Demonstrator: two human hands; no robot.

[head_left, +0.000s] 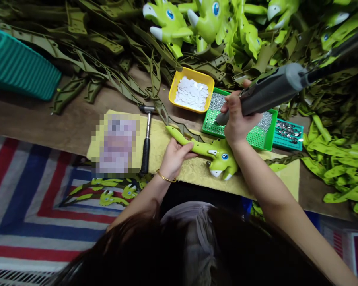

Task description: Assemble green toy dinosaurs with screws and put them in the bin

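A lime-green toy dinosaur part with a horned head and blue eye lies on a yellow cloth. My left hand is closed around its long neck, holding it down. My right hand is wrapped round a grey powered screwdriver, whose tip points down over a green tray of small screws. A gold bracelet sits on my left wrist.
A yellow tray of white discs, a teal tray of metal parts, a hammer, a teal basket, heaps of olive and lime dinosaur parts across the back and right. Striped fabric lies lower left.
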